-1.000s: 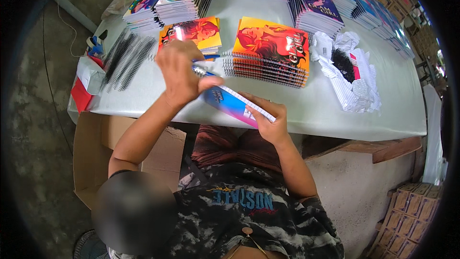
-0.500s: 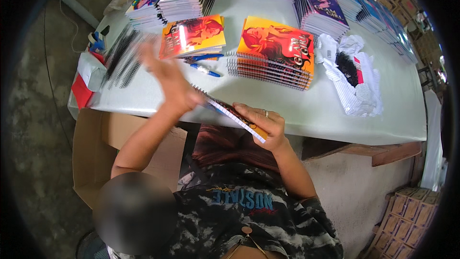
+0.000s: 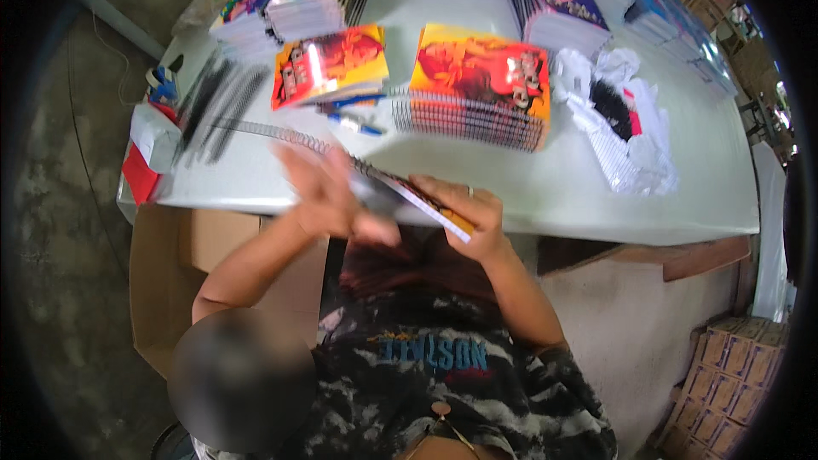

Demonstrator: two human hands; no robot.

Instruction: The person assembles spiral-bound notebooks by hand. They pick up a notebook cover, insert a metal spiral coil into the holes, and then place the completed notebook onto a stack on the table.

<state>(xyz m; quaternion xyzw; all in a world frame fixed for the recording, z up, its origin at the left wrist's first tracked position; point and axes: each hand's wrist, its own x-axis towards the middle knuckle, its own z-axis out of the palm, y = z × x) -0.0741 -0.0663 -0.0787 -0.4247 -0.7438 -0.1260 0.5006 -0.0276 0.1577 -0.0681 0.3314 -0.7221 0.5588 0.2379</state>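
A thin notebook (image 3: 429,209) is tilted over the table's near edge, its white page edges toward me. My right hand (image 3: 474,211), a ring on one finger, grips its right end. From its far-left end a long spiral binding coil (image 3: 277,133) sticks out across the table. Beside that coil is my left hand (image 3: 328,198), blurred by motion, thumb and fingers apart; whether it touches the coil I cannot tell. Loose black coils (image 3: 226,115) lie to the left. Beyond are a short stack of unbound orange-covered booklets (image 3: 332,64) and a stack of spiral-bound orange notebooks (image 3: 481,72).
Blue pens (image 3: 354,123) lie between the two orange stacks. Crumpled white wrapping (image 3: 626,153) with black coils is on the right. A white packet (image 3: 157,138) and tape roll (image 3: 160,83) sit at the left edge. A cardboard box (image 3: 158,290) stands below; notebook stacks (image 3: 562,8) line the back.
My left hand has come back toward me and right, from the loose coils to beside the notebook. The protruding coil now shows at full length. My right hand keeps its grip.
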